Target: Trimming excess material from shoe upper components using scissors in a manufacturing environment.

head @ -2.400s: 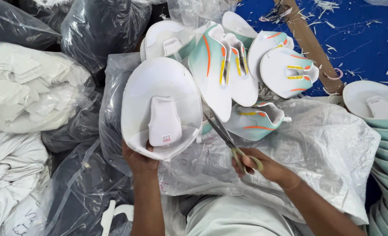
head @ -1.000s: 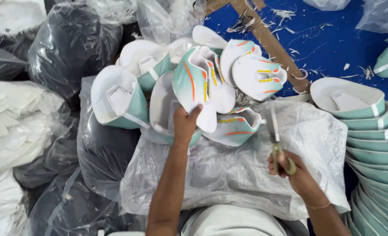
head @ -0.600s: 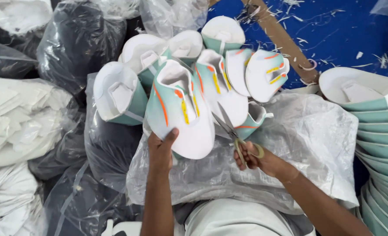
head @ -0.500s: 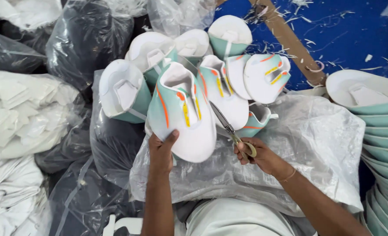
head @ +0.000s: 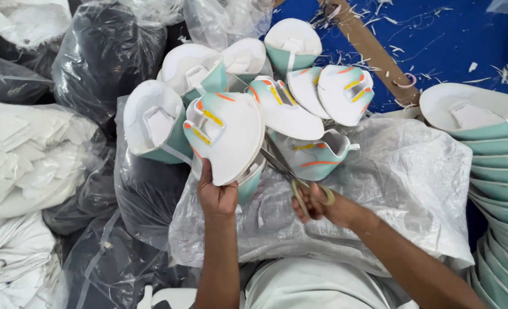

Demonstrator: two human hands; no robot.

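Two hands are at work over a clear plastic bag [head: 414,189] spread on your lap. Your left hand [head: 217,194] grasps the lower edge of a white and teal shoe upper [head: 228,137], thumb and fingers clamped on its rim, holding it upright just above the bag. Your right hand [head: 328,207] is clenched through the loops of a pair of scissors [head: 291,174]; the blades point up and left and meet the right edge of the held upper, with their tips hidden behind it, so you cannot tell how far they are parted.

Judged from how things lie, the trimming is part done. A loose cluster of similar uppers [head: 300,97] with orange and yellow stripes fans out just beyond the one in hand, some showing their white inner face; whether these are already trimmed cannot be told. At the right edge a tall, orderly stack of teal uppers [head: 497,166] reads as a sorted pile. White slivers [head: 374,17] scattered on the blue floor [head: 454,51] look like offcuts. Bags of dark plastic [head: 108,51] and bags of white pieces [head: 19,149] lie to the left, well apart from the scissors.
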